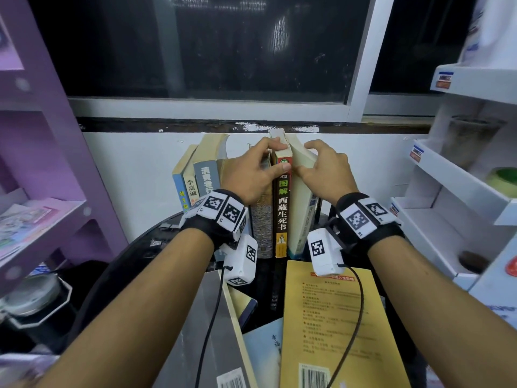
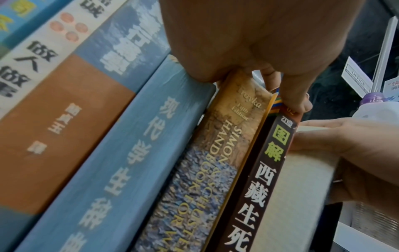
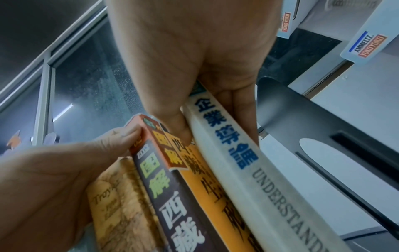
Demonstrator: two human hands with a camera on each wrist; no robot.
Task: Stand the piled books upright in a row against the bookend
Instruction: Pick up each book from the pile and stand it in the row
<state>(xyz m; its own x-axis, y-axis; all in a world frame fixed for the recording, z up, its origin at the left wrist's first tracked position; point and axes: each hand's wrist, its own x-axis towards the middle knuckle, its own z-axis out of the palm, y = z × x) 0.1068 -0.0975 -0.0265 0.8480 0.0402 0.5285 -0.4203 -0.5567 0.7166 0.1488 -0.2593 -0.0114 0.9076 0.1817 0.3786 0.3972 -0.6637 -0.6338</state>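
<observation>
Several books stand in a row on the black round table (image 1: 145, 247). My left hand (image 1: 272, 158) pinches the top of the brown-spined book (image 1: 282, 214), thumb on its spine, fingers over its top edge. Just right of it, my right hand (image 1: 306, 159) grips the cream book (image 1: 300, 208); in the right wrist view the thumb sits between the cream book (image 3: 248, 162) and the brown-spined book (image 3: 164, 187). The black metal bookend (image 3: 323, 129) stands right behind the cream book. A yellow book (image 1: 335, 317), a grey book (image 1: 204, 317) and a pale blue book (image 1: 265, 351) lie flat in front.
Left of the held books stand a mottled handbook (image 2: 215, 170) and blue and white books (image 1: 195, 177) leaning left. A purple shelf unit (image 1: 42, 163) is at the left, white shelves (image 1: 461, 191) at the right, the wall and a dark window behind.
</observation>
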